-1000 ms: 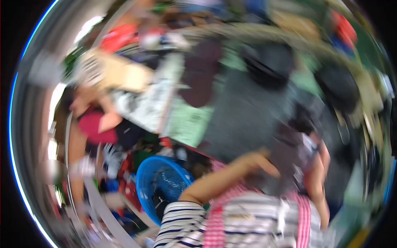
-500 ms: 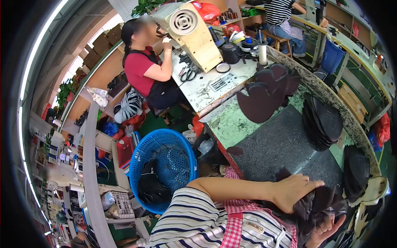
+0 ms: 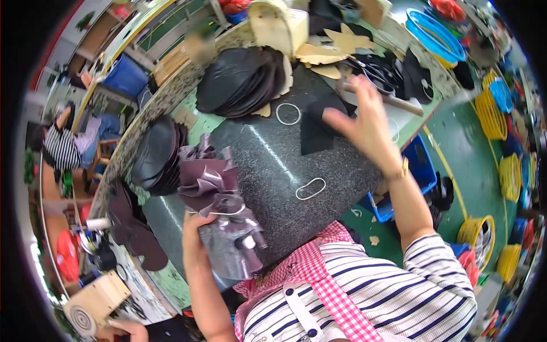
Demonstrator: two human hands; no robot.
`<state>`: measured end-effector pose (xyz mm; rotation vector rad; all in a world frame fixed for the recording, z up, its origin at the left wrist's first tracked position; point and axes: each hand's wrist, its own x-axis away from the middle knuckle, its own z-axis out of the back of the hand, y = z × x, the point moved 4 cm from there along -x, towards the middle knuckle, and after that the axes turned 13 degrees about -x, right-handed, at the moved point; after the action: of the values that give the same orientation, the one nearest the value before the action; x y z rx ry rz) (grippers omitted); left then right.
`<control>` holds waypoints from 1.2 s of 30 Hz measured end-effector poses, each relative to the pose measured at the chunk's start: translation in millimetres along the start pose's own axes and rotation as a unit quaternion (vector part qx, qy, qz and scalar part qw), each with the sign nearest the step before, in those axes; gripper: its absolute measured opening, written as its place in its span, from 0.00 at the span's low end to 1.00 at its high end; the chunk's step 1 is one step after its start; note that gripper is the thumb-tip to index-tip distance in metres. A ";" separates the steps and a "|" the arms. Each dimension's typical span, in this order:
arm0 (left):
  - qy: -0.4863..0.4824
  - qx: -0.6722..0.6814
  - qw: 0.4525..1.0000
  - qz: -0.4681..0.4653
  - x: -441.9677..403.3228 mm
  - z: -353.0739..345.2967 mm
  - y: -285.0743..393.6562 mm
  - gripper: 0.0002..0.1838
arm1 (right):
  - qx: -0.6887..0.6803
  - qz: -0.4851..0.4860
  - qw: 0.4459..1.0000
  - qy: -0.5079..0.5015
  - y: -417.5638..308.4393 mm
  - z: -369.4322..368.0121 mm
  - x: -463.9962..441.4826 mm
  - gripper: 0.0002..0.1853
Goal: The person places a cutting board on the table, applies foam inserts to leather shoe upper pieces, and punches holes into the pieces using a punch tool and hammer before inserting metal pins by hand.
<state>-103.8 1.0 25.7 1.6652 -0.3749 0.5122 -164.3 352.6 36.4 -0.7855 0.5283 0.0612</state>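
Note:
My left hand (image 3: 195,233) is closed around a bundle of dark purple-brown leather pieces (image 3: 213,182), crumpled and shiny, with a pale elastic band (image 3: 228,213) across its middle. The bundle is held over the left part of the dark bench board (image 3: 268,194). My right hand (image 3: 364,122) is raised over the far right of the board, thumb and fingers spread, holding nothing. Beneath it lies a black sheet piece (image 3: 316,126). Two loose pale bands, one round (image 3: 288,104) and one oval (image 3: 310,179), rest on the board.
Stacks of dark leather pieces stand at the back (image 3: 236,82) and left (image 3: 156,157). Beige scraps (image 3: 327,55) and black items (image 3: 373,74) lie at the far right. A blue crate (image 3: 419,171) is beside the bench. Another person's hand (image 3: 128,328) shows at lower left.
My view has turned right along the bench. Both hands were together at a dark bunch; now my left hand holds the banded bundle and my right hand is apart from it, reaching out.

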 end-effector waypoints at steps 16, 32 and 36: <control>-0.148 -0.099 0.984 0.008 -70.5 -152.9 35.7 0.30 | 0.012 0.241 0.968 -0.067 67.2 -19.1 -93.6 0.17; -0.243 -0.081 0.966 0.046 -141.2 -271.3 71.2 0.18 | 0.203 -0.007 0.973 -0.111 170.2 63.6 -123.2 0.24; -0.275 -0.054 0.957 0.074 -178.7 -310.6 59.9 0.16 | 0.155 0.066 0.979 -0.117 152.8 51.1 -58.6 0.27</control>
<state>-323.1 290.4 15.3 1.6613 -0.9235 0.1211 -230.7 504.8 -6.4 -0.4307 0.3531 0.1874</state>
